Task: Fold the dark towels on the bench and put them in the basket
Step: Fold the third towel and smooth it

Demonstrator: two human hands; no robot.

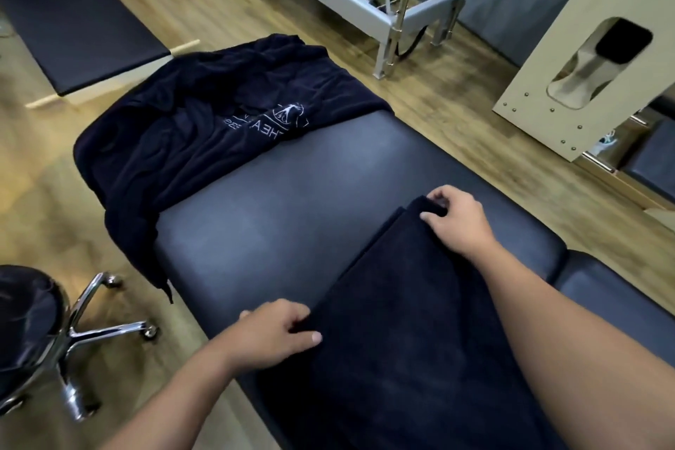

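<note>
A folded dark towel [409,321] lies flat on the near end of the padded bench [292,208]. My left hand [274,334] pinches its near left corner, thumb on top. My right hand [456,221] grips the far corner, fingers curled over the edge. A second dark towel [204,128] with a white printed logo lies crumpled over the far end of the bench and hangs off its left side. No basket is in view.
A black rolling stool [33,332] with chrome legs stands left of the bench. Another padded bench [73,22] is at the far left. A metal-framed apparatus [394,7] and a beige wooden unit [569,58] stand to the right on the wooden floor.
</note>
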